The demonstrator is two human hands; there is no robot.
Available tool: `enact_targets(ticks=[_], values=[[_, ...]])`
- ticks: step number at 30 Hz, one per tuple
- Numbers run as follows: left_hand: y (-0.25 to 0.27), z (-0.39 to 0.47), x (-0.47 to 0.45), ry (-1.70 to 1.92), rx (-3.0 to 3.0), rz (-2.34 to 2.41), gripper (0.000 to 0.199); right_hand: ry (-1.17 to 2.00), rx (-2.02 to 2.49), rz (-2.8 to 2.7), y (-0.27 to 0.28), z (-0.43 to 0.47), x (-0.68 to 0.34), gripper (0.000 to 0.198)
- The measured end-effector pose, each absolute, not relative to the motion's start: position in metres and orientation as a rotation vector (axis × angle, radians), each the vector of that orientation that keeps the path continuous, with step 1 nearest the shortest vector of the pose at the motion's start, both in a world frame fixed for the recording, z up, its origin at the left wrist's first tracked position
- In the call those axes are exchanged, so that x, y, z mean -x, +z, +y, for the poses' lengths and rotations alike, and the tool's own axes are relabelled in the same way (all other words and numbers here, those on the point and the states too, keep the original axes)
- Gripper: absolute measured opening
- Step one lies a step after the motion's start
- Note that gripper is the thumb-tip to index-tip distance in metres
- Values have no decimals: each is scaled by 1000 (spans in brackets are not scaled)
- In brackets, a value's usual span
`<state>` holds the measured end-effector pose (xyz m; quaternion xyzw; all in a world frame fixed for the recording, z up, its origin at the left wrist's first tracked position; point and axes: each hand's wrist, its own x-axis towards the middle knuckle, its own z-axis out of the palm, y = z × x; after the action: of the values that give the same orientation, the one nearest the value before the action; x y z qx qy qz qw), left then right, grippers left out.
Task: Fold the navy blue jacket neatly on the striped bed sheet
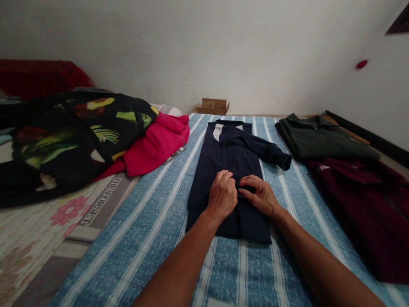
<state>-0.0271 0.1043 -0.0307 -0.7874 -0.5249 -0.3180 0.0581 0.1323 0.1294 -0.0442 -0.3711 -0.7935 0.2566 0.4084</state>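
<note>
- Nearest, a blue striped sheet (153, 238) is spreading under the work, and both bare forearms are reaching in over it.
- The navy garment (204, 179) is lying on the sheet at the middle, its body forming a narrow panel with the hem toward the near side.
- On that panel's near half, the left hand (222, 194) is resting with its fingers curled down against the cloth; whether it is pinching any, I cannot tell.
- Just beside it, the right hand (260, 196) is hovering low, half closed, thumb and forefinger bringing their tips close together at a dark bit of fabric; how firmly they are gripping it is not showing.
- To the right, a maroon garment (364, 209) is lying folded; to the left, a floral cover (35, 230) is running alongside the sheet.
- Farther on, one navy sleeve (255, 147) is crossing the panel, its cuff (283, 162) sticking out past the right edge.
- The step in hand is seemingly folding and smoothing this garment; the next move is probably calling for tucking that sleeve in flat.
- Beyond, a black printed garment (73, 136) is overlapping a pink one (153, 149) at left, while a dark green garment (319, 138) is lying folded at right.
- Farthest, a cardboard box (214, 106) is sitting near the wall (223, 51).
</note>
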Motion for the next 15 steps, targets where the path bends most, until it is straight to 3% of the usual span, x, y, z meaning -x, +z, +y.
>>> enact_targets(ticks=[15], values=[[-31,105,27,-953,2399,-1634,13,648,934,-2011,-45,130,-133,9]])
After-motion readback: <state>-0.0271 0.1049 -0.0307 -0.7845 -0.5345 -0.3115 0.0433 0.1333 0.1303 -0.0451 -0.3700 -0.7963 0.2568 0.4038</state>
